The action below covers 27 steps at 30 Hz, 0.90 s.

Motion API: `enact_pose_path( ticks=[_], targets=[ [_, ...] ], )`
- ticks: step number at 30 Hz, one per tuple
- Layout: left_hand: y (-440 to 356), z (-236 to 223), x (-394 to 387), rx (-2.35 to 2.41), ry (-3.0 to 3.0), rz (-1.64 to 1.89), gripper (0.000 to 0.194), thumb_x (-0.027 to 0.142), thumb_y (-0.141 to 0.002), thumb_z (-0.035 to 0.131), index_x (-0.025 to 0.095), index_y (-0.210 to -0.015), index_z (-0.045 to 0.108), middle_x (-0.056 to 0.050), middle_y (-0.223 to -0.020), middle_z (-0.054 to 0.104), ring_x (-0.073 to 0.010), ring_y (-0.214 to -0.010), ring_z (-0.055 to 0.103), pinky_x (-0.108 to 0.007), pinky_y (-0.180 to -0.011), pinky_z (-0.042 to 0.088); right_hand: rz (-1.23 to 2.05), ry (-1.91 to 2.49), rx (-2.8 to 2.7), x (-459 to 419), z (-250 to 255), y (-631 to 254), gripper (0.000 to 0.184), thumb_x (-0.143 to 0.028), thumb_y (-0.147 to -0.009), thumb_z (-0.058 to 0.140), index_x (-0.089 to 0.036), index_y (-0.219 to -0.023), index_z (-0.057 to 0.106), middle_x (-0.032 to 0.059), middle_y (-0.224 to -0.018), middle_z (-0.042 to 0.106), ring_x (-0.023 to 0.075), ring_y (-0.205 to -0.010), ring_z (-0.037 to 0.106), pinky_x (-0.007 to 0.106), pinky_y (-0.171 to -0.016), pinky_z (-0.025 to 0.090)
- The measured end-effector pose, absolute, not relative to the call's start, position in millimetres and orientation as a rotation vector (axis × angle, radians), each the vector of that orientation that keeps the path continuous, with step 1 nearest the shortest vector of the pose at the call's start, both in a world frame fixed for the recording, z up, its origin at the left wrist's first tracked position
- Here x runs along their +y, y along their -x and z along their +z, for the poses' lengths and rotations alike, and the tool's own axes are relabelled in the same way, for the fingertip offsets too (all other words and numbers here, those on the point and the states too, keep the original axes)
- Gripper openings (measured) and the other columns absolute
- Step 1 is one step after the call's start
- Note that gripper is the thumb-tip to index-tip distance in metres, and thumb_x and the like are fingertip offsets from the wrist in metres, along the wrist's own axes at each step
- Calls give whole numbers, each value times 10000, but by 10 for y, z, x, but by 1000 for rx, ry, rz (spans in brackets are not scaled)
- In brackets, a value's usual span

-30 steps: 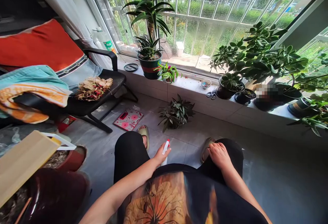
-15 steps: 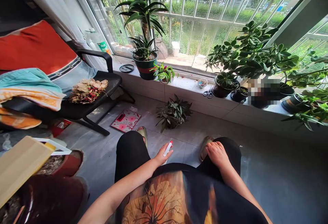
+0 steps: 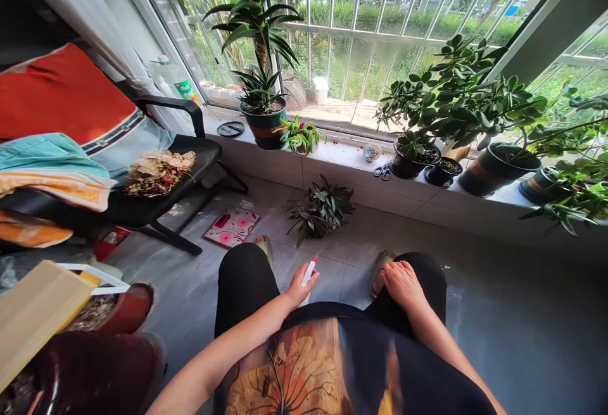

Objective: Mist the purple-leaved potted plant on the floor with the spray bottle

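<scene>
Left hand point(image 3: 303, 283) gripping sprayer point(image 3: 308, 272), right hand point(image 3: 403, 284) loose on knee point(image 3: 430, 274) | we're seemingly targeting plant point(image 3: 330, 203) below sill edge point(image 3: 348, 155) | next needing steadiness

Left hand point(image 3: 299, 286) curled; right hand point(image 3: 403, 282) (palm down) on knee point(image 3: 430, 279).

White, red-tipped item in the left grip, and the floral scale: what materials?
White, red-tipped item: probably smooth moulded plastic, from its even, opaque colour; the left grip hides part.
Floral scale: flat, smooth-looking printed top, perhaps glass or plastic; the crisp pattern fits either, so I can't tell which.
</scene>
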<state>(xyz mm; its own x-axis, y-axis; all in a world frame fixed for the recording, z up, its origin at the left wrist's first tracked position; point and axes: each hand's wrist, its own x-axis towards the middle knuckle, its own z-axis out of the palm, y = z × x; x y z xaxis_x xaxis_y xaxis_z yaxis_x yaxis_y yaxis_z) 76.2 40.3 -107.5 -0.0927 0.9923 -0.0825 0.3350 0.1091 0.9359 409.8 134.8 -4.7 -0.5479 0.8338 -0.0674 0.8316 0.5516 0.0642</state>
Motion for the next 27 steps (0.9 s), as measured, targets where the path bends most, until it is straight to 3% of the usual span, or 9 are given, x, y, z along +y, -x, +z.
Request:
enact_pose_path(
  ticks=[7,14,22,24,27],
  targets=[
    [-735,-1082,409,1603,-1334,1004,458,670,-881,536,214,-841,539,-13,-757,552,-180,-713,534,-329,-722,419,23,-1468,2691,1349,-43,-4102,192,-205,-1013,511,-183,-897,662,71,-904,705,248,-960,666,402,-1046,333],
    [-743,-1026,372,1504,-1405,975,456,623,-873,582,205,-1052,617,-90,-1027,666,-249,-995,630,-390,-933,474,19,-1468,2682,1352,-47,-4103,199,-212,-1021,502,-180,-906,661,73,-906,706,250,-972,664,403,-1048,324],
    [-719,-931,343,1470,-1425,1013,437,570,-907,575,203,-1143,611,-123,-1135,669,-281,-1105,629,-450,-1033,479,13,-1462,2680,1350,-43,-4101,232,-221,-1023,469,-179,-884,650,75,-894,700,241,-934,652,391,-1022,350],
    [-687,-867,358,1471,-1420,1040,455,559,-918,573,193,-1188,598,-135,-1179,659,-287,-1142,618,-465,-1062,469,-72,-1476,2692,1374,-60,-4078,226,-225,-1019,469,-178,-906,659,83,-914,708,240,-932,661,388,-1004,381],
    [-621,-688,418,1438,-1416,1081,532,541,-927,588,187,-1322,545,-150,-1273,624,-295,-1202,594,-453,-1031,503,-451,-1543,2763,1503,-109,-3960,199,-252,-1001,502,-169,-1056,674,113,-1059,723,242,-1009,677,357,-948,465]
  ],
)
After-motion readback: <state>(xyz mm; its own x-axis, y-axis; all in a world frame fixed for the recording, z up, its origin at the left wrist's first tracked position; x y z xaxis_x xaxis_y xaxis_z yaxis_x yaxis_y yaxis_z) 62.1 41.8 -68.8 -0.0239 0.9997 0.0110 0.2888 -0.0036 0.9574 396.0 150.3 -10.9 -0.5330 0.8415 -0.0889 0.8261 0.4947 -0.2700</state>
